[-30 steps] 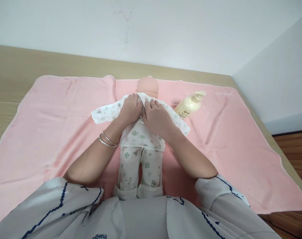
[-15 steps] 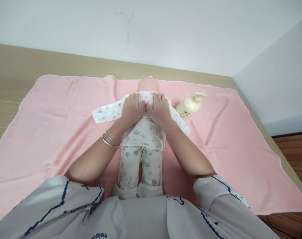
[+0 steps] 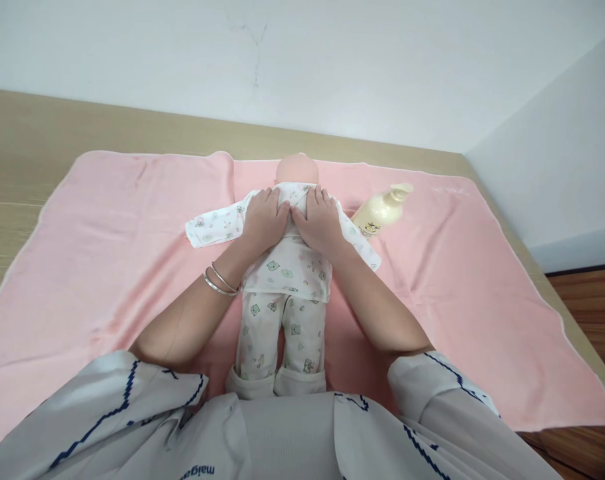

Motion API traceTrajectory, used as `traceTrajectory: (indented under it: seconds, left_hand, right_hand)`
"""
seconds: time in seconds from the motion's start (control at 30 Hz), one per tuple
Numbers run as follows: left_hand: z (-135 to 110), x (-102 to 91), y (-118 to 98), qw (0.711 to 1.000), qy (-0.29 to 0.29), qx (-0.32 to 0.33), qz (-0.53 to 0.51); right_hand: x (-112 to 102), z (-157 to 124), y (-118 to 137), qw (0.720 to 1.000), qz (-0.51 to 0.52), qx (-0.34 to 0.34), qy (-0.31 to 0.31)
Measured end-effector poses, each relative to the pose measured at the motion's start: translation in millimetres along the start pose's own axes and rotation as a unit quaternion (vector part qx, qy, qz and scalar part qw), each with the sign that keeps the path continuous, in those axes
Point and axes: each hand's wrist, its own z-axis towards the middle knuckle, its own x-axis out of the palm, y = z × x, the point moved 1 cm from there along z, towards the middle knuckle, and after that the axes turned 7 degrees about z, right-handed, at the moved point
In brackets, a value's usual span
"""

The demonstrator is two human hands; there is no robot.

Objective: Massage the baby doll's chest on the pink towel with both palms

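A baby doll [image 3: 296, 169] lies lengthwise in front of me, its head at the far end. It wears a white printed top [image 3: 287, 270] and matching printed trousers [image 3: 260, 333], and its sleeves spread out to both sides. My left hand [image 3: 266, 219] rests flat on the upper left of the top, fingers stretched toward the head. On the upper right, my right hand [image 3: 319, 220] lies open the same way. The two thumbs point at each other and nearly meet in the middle. Neither hand grips anything. The doll's face is not visible.
Beneath the doll a pink blanket [image 3: 462, 320] covers much of the wooden table [image 3: 42, 123]. A cream pump bottle [image 3: 381, 211] leans or lies tilted just right of the doll's right-side sleeve. A white wall [image 3: 332, 73] rises behind the table.
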Motion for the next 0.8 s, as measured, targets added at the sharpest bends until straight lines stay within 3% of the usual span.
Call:
traceTrajectory:
  seconds: [0.2, 0.37, 0.53, 0.67, 0.8]
  left_hand:
    - [1, -16.0, -3, 1.000, 0.022, 0.018, -0.012]
    - [-12, -32.7, -17, 0.998, 0.048, 0.044, 0.021]
    - [-19, -35.3, -27, 0.996, 0.043, 0.068, 0.036]
    - [-11, -30.9, -19, 0.996, 0.042, 0.076, 0.036]
    - [-3, -26.1, -4, 0.999, 0.020, 0.026, 0.000]
  right_hand:
    - [-5, -2, 4, 1.000, -0.009, 0.012, 0.019]
    - [-7, 0, 2, 1.000, -0.018, 0.005, 0.019]
    - [-8, 0, 1, 0.999, -0.030, -0.015, 0.020]
    - [-9, -19, 16, 0.997, -0.064, -0.041, 0.022]
    - [-10, -42, 35, 0.993, -0.102, -0.057, 0.035]
